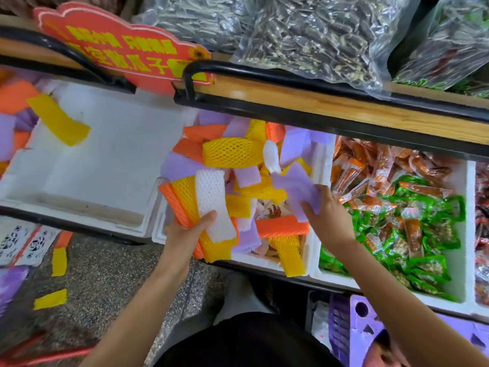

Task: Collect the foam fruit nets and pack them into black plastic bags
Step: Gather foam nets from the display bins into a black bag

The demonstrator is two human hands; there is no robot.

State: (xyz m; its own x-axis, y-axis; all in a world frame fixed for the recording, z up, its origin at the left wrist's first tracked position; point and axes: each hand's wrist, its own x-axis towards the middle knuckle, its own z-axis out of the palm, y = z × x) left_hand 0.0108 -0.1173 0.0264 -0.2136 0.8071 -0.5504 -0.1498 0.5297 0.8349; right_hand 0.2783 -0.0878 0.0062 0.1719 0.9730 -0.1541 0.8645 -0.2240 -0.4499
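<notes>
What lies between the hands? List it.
Head view: between the left hand, holding stacked nets, and the right hand, holding a purple net, lie a yellow net, an orange net and a printed packet.

This is a snack shop or market stall. White foam bins [469, 234] stand in a row, the right ones heaped with small sealed snack packets [397, 221]. On the far wooden shelf [317, 102] lie clear bags of seeds [304, 35], with a red sign [119, 49] in yellow characters to their left.

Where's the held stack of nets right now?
Head view, centre: the left hand grips the stack, white net on top, over the near-left corner of the net-filled foam box, left of the right hand pinching a purple net.
</notes>
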